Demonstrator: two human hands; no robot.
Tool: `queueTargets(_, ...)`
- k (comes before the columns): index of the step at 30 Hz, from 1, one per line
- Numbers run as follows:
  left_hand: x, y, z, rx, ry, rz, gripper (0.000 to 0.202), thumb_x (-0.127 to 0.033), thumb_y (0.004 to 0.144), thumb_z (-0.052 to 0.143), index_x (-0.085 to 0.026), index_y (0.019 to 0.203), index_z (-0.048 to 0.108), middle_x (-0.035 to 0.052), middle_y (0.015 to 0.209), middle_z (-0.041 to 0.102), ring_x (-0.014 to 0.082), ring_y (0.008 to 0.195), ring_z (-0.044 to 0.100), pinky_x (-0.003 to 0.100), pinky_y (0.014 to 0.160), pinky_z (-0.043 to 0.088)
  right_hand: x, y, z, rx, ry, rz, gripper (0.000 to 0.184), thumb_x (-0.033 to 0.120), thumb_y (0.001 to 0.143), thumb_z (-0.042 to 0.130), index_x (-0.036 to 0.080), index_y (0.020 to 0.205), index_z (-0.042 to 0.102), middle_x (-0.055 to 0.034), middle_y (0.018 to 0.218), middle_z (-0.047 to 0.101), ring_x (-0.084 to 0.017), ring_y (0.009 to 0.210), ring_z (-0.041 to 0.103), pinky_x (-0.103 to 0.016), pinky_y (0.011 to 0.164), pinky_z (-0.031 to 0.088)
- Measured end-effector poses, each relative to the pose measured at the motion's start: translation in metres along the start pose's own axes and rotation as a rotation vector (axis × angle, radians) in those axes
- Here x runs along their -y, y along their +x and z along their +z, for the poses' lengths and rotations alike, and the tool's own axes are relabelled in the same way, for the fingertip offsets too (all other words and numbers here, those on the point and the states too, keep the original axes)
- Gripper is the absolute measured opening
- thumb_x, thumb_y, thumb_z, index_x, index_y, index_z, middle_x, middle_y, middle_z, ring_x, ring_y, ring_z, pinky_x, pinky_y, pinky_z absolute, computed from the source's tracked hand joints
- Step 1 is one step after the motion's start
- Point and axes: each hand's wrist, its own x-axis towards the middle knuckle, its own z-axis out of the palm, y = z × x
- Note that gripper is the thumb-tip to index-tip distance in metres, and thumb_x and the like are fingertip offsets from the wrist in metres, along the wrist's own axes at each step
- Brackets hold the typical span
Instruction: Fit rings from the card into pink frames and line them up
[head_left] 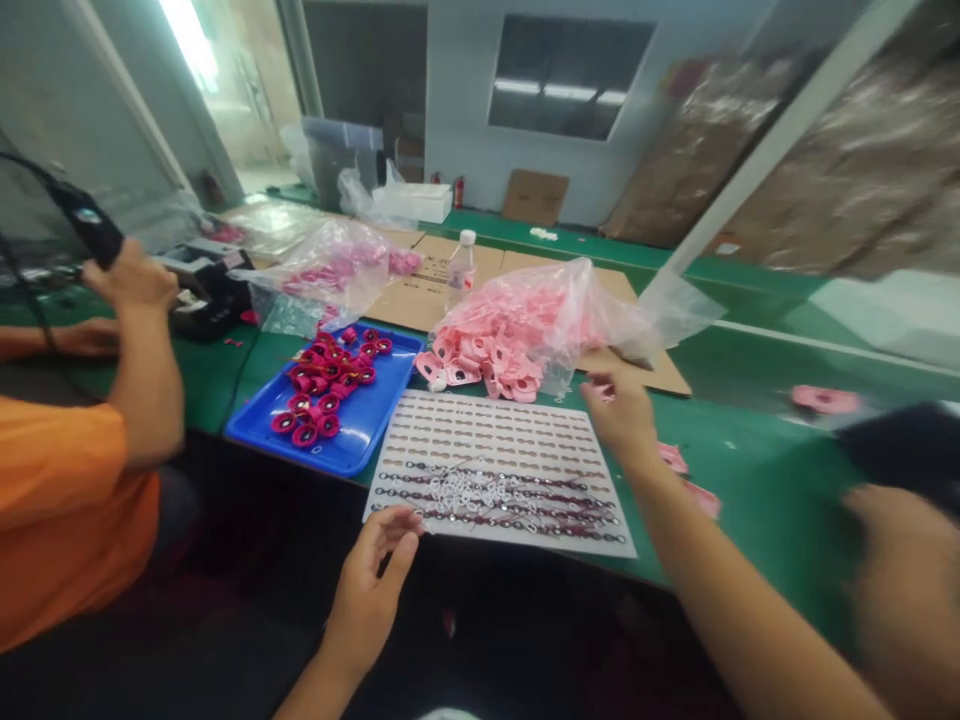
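Observation:
My left hand [379, 575] is just off the front edge of a white perforated sheet [480, 440]. Its fingers are loosely curled with the thumb apart, and nothing shows in them. Rows of small dark round parts with thin wires [502, 510] fill the sheet's near half, and small white rings [469, 490] lie scattered over them. Past the sheet's far right corner, my right hand [622, 412] is closed on a small pink piece, mostly hidden by the fingers. To its left, pink plastic shells [514, 365] spill from a clear bag [577, 310].
At left a blue tray [352, 440] holds dark-pink round parts [322, 380]. A bottle [462, 262] stands behind on cardboard [420, 285]. Loose pink shells [701, 498] lie right. A co-worker in orange [60, 500] holds a black tool [94, 225]; another person's blurred arm [907, 580] is at right.

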Motion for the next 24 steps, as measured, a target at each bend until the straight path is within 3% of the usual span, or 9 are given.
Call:
queueTargets(2,0.01,0.002,-0.001,-0.065,0.005,0.017,0.022,-0.03,0.074,0.042,-0.026,0.096,0.045,0.0032,0.093,0.054,0.0211,0.093,0.05,0.041,0.089,0.035,0.02,-0.025,0.021,0.196,0.031,-0.248,0.021,0.027,0.081,0.037,0.015,0.092,0.051,-0.0048,0.087,0.053,-0.014,0.079,0.048,-0.03,0.074,0.038)
queueTargets(4,0.018,0.004,-0.001,-0.086,0.011,0.036,0.022,-0.029,0.075,0.041,-0.025,0.096,0.045,0.0032,0.093,0.054,0.0195,0.092,0.05,0.038,0.088,0.036,0.042,-0.051,0.042,0.331,0.063,-0.407,0.017,0.024,0.079,0.04,0.019,0.09,0.053,-0.0032,0.088,0.053,-0.015,0.083,0.047,-0.029,0.077,0.036)
queueTargets(7,0.024,0.003,-0.003,-0.06,0.028,0.059,0.023,-0.028,0.075,0.042,-0.025,0.097,0.046,0.003,0.093,0.055,0.0181,0.092,0.051,0.035,0.087,0.037,0.066,-0.074,0.065,0.404,0.08,-0.478,0.013,0.021,0.076,0.045,0.022,0.084,0.055,-0.0021,0.086,0.053,-0.017,0.085,0.045,-0.03,0.078,0.034)
queueTargets(11,0.022,-0.002,-0.012,-0.076,0.032,0.092,0.023,-0.028,0.075,0.042,-0.025,0.097,0.047,0.0036,0.095,0.056,0.0182,0.092,0.051,0.035,0.086,0.038,0.075,-0.077,0.077,0.417,0.066,-0.49,0.012,0.021,0.078,0.041,0.019,0.077,0.053,-0.0044,0.081,0.051,-0.018,0.082,0.043,-0.032,0.076,0.033)
queueTargets(18,0.014,0.0,-0.02,-0.178,0.031,0.133,0.022,-0.029,0.073,0.045,-0.024,0.092,0.053,0.0036,0.089,0.059,0.0188,0.085,0.054,0.033,0.076,0.044,0.086,-0.081,0.059,0.37,0.058,-0.459,0.017,0.021,0.083,0.029,0.016,0.085,0.045,-0.0052,0.083,0.047,-0.016,0.081,0.042,-0.031,0.076,0.033)
queueTargets(24,-0.019,0.012,-0.007,-0.17,0.055,0.268,0.025,-0.027,0.072,0.048,-0.024,0.096,0.053,0.0038,0.09,0.059,0.0164,0.076,0.055,0.031,0.07,0.045,0.112,-0.1,0.026,0.46,0.159,-0.446,0.014,0.023,0.083,0.03,0.019,0.085,0.044,-0.0041,0.083,0.046,-0.016,0.081,0.042,-0.032,0.077,0.033)
